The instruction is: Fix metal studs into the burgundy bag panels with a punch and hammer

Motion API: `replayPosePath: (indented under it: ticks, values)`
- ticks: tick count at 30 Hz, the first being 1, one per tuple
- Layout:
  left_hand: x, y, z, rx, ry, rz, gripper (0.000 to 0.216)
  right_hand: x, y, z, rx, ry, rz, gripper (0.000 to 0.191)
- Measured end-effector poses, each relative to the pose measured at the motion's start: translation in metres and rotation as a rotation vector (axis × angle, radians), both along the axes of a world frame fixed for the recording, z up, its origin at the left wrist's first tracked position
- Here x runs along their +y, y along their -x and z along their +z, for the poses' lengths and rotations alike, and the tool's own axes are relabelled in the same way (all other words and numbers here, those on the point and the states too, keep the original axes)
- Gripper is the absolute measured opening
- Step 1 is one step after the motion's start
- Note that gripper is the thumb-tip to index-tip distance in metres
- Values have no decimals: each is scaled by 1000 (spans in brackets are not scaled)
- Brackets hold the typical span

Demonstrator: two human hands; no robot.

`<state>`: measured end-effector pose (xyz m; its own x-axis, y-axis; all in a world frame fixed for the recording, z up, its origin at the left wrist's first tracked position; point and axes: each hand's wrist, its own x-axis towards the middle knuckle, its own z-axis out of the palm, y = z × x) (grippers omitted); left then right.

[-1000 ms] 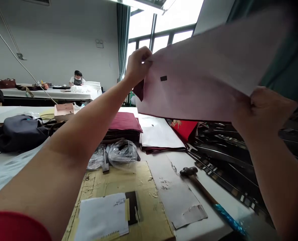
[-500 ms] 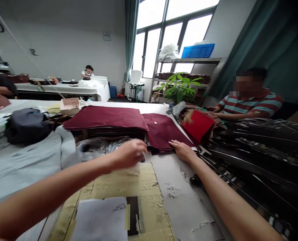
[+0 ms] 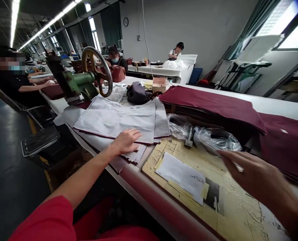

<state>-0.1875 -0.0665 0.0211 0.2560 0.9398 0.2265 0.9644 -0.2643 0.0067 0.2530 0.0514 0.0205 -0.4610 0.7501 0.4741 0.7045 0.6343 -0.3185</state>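
My left hand (image 3: 126, 141) lies on a pile of pale grey sheets (image 3: 119, 118) with maroon edges, its fingers stretched out near the front right corner. Above the right part of a worn yellowish board (image 3: 151, 160), my right hand (image 3: 254, 170) hangs blurred, fingers extended and thumb apart. Nothing shows clearly in it. A paper with handwriting (image 3: 181, 175) is taped to the board. Behind the board sit crumpled clear plastic bags (image 3: 218, 139) and a small metal tool (image 3: 189, 138). Maroon sheets (image 3: 209, 98) are stacked beyond the bags, and further maroon sheets (image 3: 286, 140) lie at the right.
A green machine with a handwheel (image 3: 87, 82) stands behind the grey sheets. Near it lie a dark cloth bundle (image 3: 138, 93) and a small open box (image 3: 159, 84). A stool (image 3: 40, 140) is left of the table. Several people work at tables further back.
The view has swung left. My left hand has gone from above the board's far edge to the grey sheets. My right hand has come off the maroon sheets at the right.
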Motion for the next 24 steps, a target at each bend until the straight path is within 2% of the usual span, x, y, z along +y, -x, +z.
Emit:
replayPosePath:
  ticks: [3, 5, 7, 11, 15, 17, 19, 21, 24]
  values:
    - [9, 5, -13, 55, 27, -58, 23, -25, 69, 8, -165, -43, 181, 38]
    - [12, 1, -21, 97, 35, -88, 14, -30, 99, 12, -212, 26, 201, 40]
    - [12, -3, -25, 133, 36, -98, 17, -30, 119, 16, -200, 132, 193, 40]
    - [11, 0, -24, 157, 15, -76, 25, -17, 151, 24, -52, 495, 213, 41]
    - [10, 11, -15, 111, -62, -29, 29, 3, 188, 31, 260, 930, 198, 48]
    - [3, 11, -9, 66, -109, -7, 29, 14, 210, 33, 360, 1045, 163, 54]
    - [-12, 1, -4, 20, -138, -13, 29, 24, 232, 32, 402, 1075, 138, 61]
    - [-30, -16, -1, -13, -127, -90, 27, 33, 253, 29, 451, 1074, 106, 63]
    - [-47, -30, 10, -71, -65, -269, 17, 37, 272, 27, 534, 971, 65, 47]
